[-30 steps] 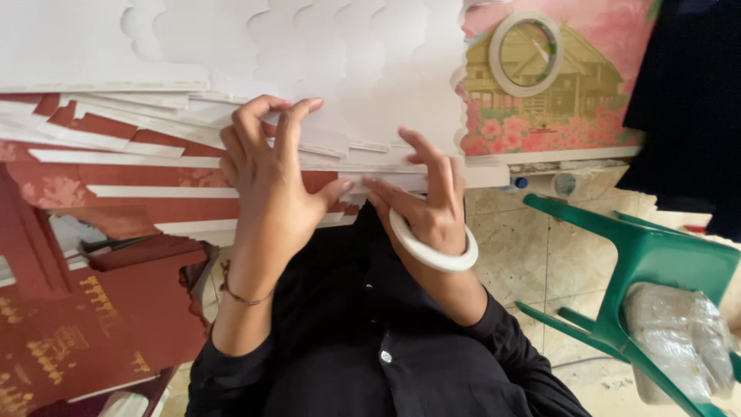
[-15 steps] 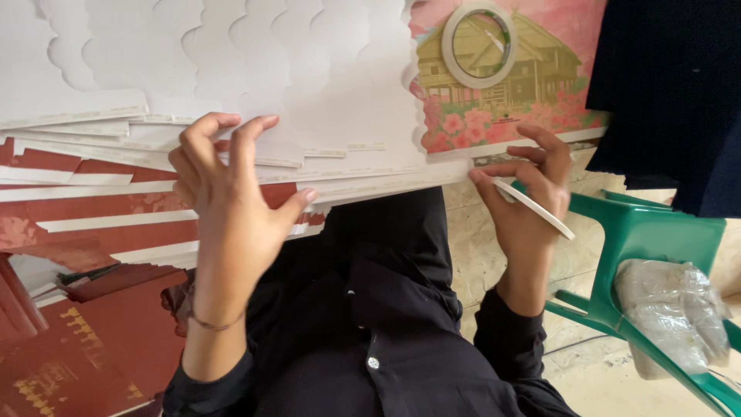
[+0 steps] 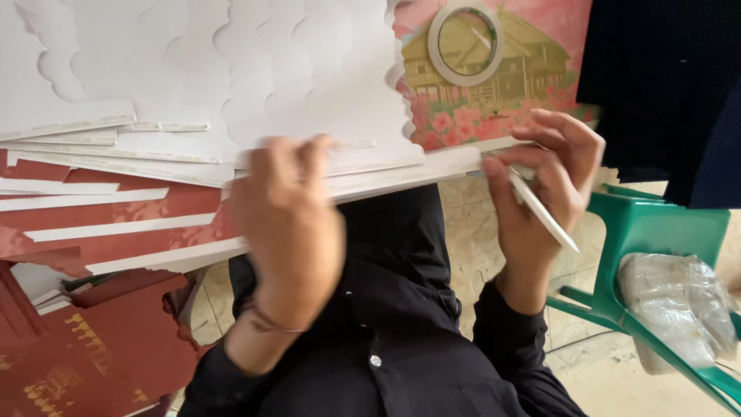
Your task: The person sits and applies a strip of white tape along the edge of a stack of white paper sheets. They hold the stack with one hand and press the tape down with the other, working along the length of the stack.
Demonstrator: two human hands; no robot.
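**Right hand shifts to the card edge; roll of tape now slung over the thumb side**

Your right hand [image 3: 544, 193] has moved out to the right since a second ago: back then it sat near the middle of the stack with the white tape ring [image 3: 540, 210] round the fingers, now it is at the right end of the white cards [image 3: 309, 85], fingers curled onto the front edge just under the pink picture card [image 3: 502, 100]. The ring is seen edge-on across the palm, so the hand is closed partly round it while the fingertips touch the card edge.

Your left hand [image 3: 289, 224] has slid right as well and is blurred. It is closed over the front edge of the same stack, thumb hidden underneath, fingers on top.

A second tape ring [image 3: 465, 40] lies flat on the picture card, well apart from both hands; it has kept its place on that card.

Red cards [image 3: 116, 224] with white strips fan out to the left below the white ones. A green plastic chair [image 3: 656, 232] with a clear bag [image 3: 679, 305] on it stands at the right, on the tiled floor [image 3: 463, 232].

Judged from this, both hands now bracket the stack's front edge.
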